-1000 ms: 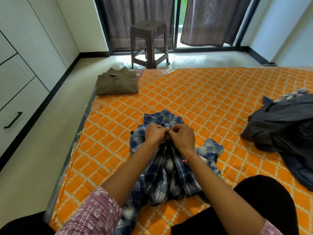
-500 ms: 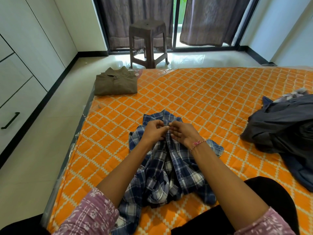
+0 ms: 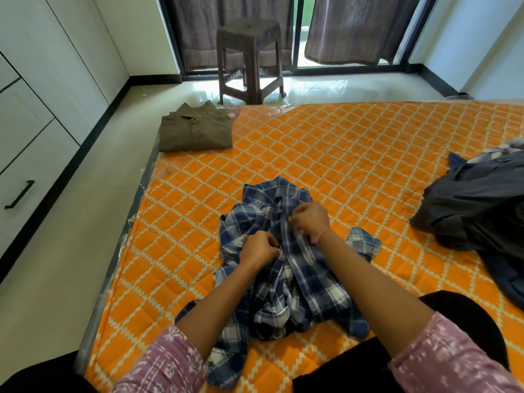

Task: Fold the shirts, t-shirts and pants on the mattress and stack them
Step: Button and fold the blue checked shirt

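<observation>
Orange quilted mattress (image 3: pixel 354 154) on pale tiled floor; brown plastic stool (image 3: pixel 249 58) before curtained glass door. Blue plaid shirt (image 3: pixel 286 282) crumpled at near centre of mattress. Left hand (image 3: pixel 259 248) pinching shirt front placket; right hand (image 3: pixel 310 219) pinching fabric just below collar. Folded olive shirt (image 3: pixel 195 129) at far left corner. Dark unfolded clothes pile (image 3: pixel 479 211) at right edge.

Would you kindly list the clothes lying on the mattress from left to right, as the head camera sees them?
Folded olive-brown shirt → blue plaid shirt, gripped by both hands → dark grey heap of clothes at the right edge.
</observation>
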The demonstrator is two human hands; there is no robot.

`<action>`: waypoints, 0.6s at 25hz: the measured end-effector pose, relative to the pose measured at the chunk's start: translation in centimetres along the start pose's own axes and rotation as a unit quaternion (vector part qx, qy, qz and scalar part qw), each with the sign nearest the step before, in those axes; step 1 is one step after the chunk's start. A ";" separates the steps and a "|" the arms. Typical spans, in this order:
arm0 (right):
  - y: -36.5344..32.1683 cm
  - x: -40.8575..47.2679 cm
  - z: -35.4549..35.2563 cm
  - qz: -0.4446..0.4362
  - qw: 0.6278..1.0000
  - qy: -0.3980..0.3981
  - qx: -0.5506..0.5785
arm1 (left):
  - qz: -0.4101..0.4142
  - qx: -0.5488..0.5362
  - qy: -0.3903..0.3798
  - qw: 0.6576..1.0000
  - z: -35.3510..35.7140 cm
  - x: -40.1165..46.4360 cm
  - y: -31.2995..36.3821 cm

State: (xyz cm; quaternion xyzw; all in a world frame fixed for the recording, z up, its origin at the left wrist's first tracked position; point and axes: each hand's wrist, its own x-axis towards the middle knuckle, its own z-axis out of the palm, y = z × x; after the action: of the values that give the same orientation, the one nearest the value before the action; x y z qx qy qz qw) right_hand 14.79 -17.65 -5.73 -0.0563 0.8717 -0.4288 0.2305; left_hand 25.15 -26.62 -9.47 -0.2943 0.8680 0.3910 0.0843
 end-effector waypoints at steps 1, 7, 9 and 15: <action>1.2 -0.9 0.4 -0.045 0.992 0.031 -0.113 | -0.003 0.018 -0.001 1.000 0.4 -0.1 -0.1; 5.4 -5.2 2.5 -0.103 0.944 -0.017 -0.314 | 0.004 0.081 0.031 0.996 1.9 0.5 0.0; 5.6 -5.2 2.8 -0.094 0.930 -0.020 -0.356 | 0.004 0.083 0.033 0.996 2.3 0.6 0.1; 5.7 -5.5 2.5 -0.070 0.913 -0.005 -0.401 | -0.001 0.081 0.015 0.997 2.3 0.9 0.3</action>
State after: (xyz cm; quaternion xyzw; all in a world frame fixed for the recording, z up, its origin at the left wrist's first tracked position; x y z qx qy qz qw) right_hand 21.36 -14.22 -9.49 -0.2071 0.9630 -0.0580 0.1624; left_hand 24.08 -25.16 -11.20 -0.2931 0.8977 0.3148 0.0955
